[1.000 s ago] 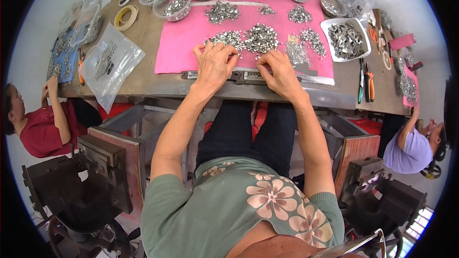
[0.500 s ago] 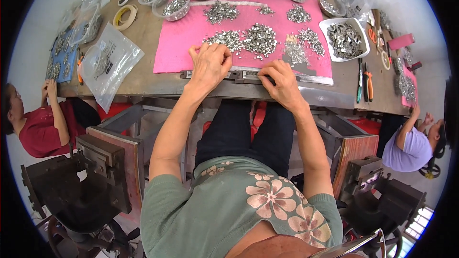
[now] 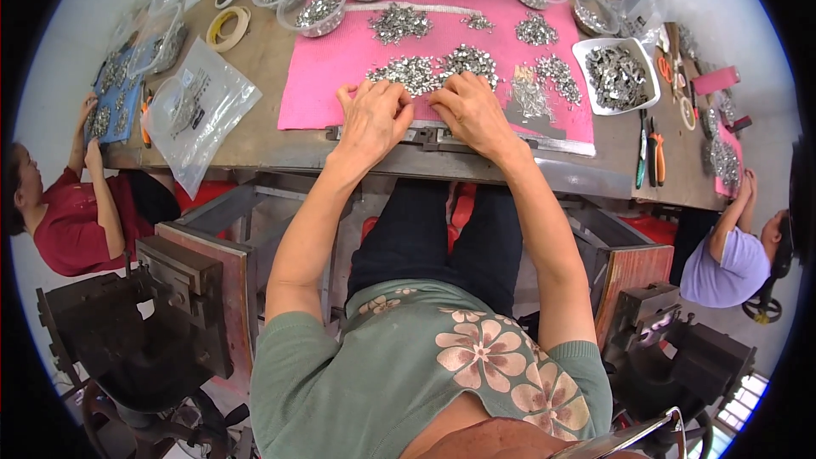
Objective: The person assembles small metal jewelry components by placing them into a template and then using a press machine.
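My left hand [image 3: 372,121] is over the left part of a dark metal bar fixture [image 3: 432,138] at the table's front edge. Its fingers are bent and pinched together; whatever lies between them is hidden. Just right of it, my right hand [image 3: 473,112] hovers above the pink mat [image 3: 319,76], thumb and fingertips drawn together, too small a spot to show a piece. Beyond the fingers lie a left heap of small shiny metal pieces [image 3: 403,75] and a right heap of metal pieces [image 3: 470,59], partly covered by my right hand.
Clear tubs [image 3: 316,10] of metal parts line the back. To the right stand a white tray [image 3: 616,76] of parts and orange-handled pliers [image 3: 656,157]. A plastic bag [image 3: 204,106] and tape roll [image 3: 228,30] lie left. Co-workers sit at both sides; dark machines [image 3: 136,314] flank me below.
My right hand has moved left and away from me, from the fixture's right part to the near side of the right heap. My left hand stays over the fixture.
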Motion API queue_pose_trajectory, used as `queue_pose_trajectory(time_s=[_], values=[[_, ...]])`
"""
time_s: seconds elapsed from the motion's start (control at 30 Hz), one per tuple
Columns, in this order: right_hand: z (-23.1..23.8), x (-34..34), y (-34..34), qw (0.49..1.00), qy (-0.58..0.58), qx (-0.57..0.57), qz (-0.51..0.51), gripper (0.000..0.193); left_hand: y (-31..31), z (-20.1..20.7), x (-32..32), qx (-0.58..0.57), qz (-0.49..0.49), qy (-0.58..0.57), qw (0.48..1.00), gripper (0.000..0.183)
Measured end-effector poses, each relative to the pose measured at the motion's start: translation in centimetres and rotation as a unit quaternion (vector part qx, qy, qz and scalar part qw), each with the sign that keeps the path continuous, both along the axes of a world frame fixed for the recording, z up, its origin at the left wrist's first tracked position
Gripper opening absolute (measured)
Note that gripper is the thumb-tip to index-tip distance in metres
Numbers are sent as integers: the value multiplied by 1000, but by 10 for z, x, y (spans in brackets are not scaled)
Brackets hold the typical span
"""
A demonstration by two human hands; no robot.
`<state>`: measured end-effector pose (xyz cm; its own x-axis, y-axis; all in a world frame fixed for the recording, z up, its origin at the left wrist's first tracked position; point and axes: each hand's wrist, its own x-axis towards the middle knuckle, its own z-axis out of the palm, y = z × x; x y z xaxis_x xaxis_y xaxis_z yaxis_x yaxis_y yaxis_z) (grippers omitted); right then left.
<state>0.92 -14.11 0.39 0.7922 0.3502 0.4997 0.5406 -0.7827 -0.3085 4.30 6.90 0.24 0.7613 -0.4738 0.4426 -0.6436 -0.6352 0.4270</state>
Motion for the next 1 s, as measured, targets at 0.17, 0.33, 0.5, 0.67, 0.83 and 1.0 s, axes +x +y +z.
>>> queue_pose_trajectory(time_s=[0.17,0.33,0.5,0.67,0.83,1.0], values=[[5,-5,1,999,-10,-34,-16,8,5,1,-1,8,3,11,1000,7],[3,-8,-6,1000,-13,-9,-25,8,-3,5,-8,-24,-29,-18,999,6],[2,-8,-10,999,-5,49,-16,9,-10,6,-14,-51,-38,-22,998,6],[0,-7,-1,999,2,1,-35,7,-17,7,-23,-60,-45,-16,997,8],[11,-16,-18,998,24,61,-26,3,-33,3,-33,-96,-110,-20,989,10],[21,-49,-33,988,98,117,-39,7,-40,-6,-35,-97,-156,-32,982,12]])
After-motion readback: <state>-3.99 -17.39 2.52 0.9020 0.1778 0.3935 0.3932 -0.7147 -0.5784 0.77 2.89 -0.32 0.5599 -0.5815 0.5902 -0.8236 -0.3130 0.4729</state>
